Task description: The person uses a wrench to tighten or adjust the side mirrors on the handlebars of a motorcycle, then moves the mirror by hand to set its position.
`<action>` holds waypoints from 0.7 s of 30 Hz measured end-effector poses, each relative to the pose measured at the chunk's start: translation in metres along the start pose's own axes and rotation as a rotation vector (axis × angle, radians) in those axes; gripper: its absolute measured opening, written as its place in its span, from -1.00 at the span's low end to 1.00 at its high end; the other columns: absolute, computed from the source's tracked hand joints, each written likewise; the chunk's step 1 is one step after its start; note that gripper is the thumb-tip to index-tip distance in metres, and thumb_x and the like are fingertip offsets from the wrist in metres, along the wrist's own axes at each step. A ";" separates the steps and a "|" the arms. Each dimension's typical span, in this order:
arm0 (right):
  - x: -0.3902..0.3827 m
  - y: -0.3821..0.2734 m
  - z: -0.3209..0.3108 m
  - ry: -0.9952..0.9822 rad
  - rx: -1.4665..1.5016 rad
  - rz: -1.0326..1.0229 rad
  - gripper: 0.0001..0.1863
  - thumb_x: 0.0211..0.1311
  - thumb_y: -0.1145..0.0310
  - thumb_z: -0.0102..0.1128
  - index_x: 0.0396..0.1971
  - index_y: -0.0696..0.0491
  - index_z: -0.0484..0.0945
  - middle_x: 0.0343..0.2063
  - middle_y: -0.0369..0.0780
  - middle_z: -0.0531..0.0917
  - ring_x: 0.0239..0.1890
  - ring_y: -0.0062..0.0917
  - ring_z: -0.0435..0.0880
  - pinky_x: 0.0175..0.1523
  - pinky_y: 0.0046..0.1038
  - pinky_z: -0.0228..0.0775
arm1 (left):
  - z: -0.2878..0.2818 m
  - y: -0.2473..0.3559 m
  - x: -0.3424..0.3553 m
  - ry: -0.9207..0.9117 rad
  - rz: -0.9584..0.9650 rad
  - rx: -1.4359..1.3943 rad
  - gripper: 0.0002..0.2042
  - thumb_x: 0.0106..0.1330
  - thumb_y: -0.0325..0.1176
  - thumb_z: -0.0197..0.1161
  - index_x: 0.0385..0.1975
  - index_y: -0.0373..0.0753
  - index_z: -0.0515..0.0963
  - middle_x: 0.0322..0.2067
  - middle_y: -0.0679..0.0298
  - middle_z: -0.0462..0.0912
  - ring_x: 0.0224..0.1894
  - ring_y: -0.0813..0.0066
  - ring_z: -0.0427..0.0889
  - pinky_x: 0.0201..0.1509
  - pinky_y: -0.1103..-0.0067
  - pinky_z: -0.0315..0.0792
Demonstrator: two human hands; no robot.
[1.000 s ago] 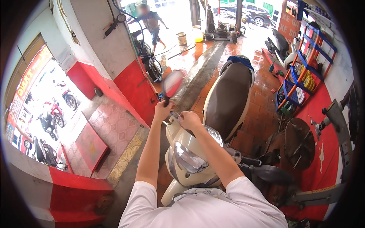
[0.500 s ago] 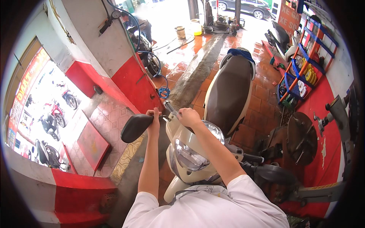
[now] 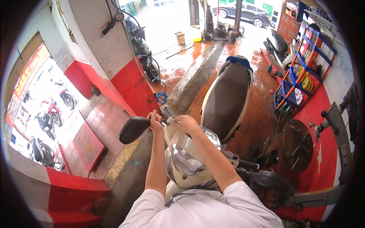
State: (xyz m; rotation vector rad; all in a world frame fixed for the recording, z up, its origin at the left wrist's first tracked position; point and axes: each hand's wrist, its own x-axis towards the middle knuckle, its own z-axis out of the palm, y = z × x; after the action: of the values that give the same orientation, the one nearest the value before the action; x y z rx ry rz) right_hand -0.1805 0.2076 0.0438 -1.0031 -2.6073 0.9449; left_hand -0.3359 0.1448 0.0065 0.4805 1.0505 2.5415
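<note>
A cream scooter stands in front of me, its headlight (image 3: 188, 157) toward me and its long brown seat (image 3: 227, 97) pointing away. My left hand (image 3: 155, 121) is closed round the stem of a black rear-view mirror (image 3: 133, 130), beside the handlebar cover. The mirror head sticks out to the left of that hand. My right hand (image 3: 187, 124) is closed at the cover next to the stem's base, with a small metal piece showing at its fingertips; its kind is unclear. Just beyond lies one handlebar grip (image 3: 168, 111). Another black mirror (image 3: 270, 179) extends at the right.
A red and white pillar (image 3: 131, 83) stands at the left, with a coiled blue hose (image 3: 161, 97) at its foot. Right of the scooter are a tyre-changing machine (image 3: 298, 144) and a blue and orange rack (image 3: 300, 72) of bottles. Buckets (image 3: 180, 38) stand farther back.
The view has shifted slightly. My left fingers have closed more tightly round the mirror stem, and that hand sits a little nearer the handlebar cover. My right hand stays at the cover.
</note>
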 end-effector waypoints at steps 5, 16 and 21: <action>-0.001 -0.001 -0.003 -0.041 -0.003 0.023 -0.64 0.21 0.09 0.19 -0.01 -0.21 0.71 -0.06 -0.10 0.70 0.00 -0.19 0.67 0.17 -0.25 0.47 | -0.009 0.005 0.021 -0.173 -0.218 -0.232 -0.53 0.43 -0.31 0.13 -0.76 -0.02 0.13 -0.80 0.52 0.07 -0.75 0.66 0.05 -0.49 0.60 0.09; 0.000 -0.019 0.005 -0.038 -0.222 -0.070 -0.67 0.26 0.12 0.09 -0.05 -0.23 0.72 -0.12 -0.14 0.72 -0.02 -0.24 0.68 0.15 -0.23 0.48 | 0.006 0.019 0.063 -0.170 -0.711 0.032 -0.61 0.33 -0.28 0.09 -0.74 0.06 0.13 -0.82 0.55 0.03 -0.77 0.65 0.05 -0.50 0.53 0.19; 0.004 -0.024 0.006 -0.048 -0.276 -0.065 -0.74 0.19 0.13 0.20 -0.17 -0.25 0.77 -0.19 -0.19 0.75 -0.05 -0.29 0.70 0.10 -0.24 0.52 | 0.009 0.017 0.065 -0.194 -0.724 0.059 -0.63 0.31 -0.29 0.06 -0.73 0.06 0.12 -0.80 0.54 0.05 -0.76 0.62 0.07 -0.48 0.49 0.23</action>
State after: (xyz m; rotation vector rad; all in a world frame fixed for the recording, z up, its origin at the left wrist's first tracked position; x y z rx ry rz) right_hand -0.1985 0.1935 0.0541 -0.9582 -2.8469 0.6124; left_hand -0.3925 0.1668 0.0363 0.2810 0.9974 1.7963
